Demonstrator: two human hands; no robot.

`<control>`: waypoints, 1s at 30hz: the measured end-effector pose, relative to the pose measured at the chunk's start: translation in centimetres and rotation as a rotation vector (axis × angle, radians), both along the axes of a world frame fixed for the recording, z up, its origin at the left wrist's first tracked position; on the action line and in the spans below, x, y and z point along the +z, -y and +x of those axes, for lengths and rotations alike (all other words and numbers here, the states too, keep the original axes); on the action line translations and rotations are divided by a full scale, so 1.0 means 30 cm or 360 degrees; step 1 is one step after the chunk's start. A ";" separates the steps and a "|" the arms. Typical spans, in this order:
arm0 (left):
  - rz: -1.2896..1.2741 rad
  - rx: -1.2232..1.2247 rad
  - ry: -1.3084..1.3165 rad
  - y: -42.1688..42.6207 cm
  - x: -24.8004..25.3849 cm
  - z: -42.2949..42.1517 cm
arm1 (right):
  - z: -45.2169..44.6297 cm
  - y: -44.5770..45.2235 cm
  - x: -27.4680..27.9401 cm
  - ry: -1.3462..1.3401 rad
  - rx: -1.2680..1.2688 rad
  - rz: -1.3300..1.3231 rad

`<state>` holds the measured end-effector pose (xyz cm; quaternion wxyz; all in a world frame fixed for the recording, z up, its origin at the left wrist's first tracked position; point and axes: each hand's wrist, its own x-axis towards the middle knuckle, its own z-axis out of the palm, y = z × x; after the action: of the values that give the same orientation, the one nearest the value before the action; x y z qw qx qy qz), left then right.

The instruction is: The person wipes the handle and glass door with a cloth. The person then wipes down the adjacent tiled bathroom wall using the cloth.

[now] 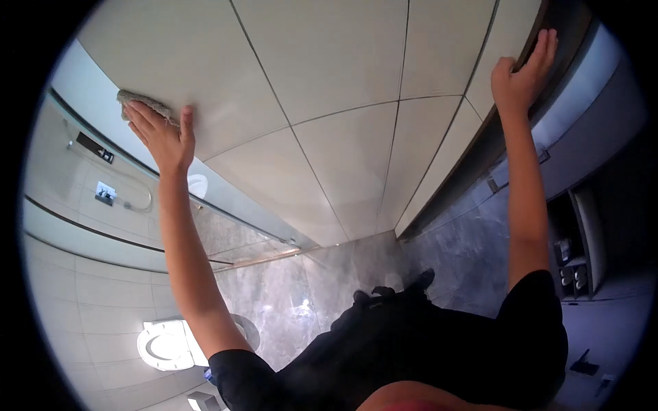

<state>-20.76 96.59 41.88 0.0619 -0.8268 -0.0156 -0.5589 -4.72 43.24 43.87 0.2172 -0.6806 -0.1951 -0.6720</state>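
Observation:
My left hand presses a folded grey-beige cloth against the light tiled wall, high up near the glass partition. The fingers lie over the cloth and the thumb stands apart from them on the right. My right hand rests at the dark door frame on the right edge of the wall. Its fingers stretch upward together, the thumb is apart, and nothing shows in it.
A glass shower partition runs along the left, with a shower control behind it. A white toilet stands at lower left. Below is the grey marbled floor. Through the doorway on the right is a shelf unit.

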 end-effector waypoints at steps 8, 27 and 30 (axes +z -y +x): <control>0.0350 -0.0157 0.0017 0.391 0.122 0.197 | 0.032 0.024 -0.004 0.0101 0.0033 -0.0003; 0.0762 -0.0445 -0.0115 1.293 0.274 0.616 | -0.002 0.020 0.005 0.0125 0.0074 -0.0081; 0.0632 -0.0541 -0.0084 1.194 0.279 0.560 | -0.007 0.018 0.007 0.0159 0.0082 -0.0088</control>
<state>-3.96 60.78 50.24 0.1284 -0.8035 0.2352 -0.5316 -4.93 42.70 44.06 0.2056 -0.6467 -0.2417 -0.6937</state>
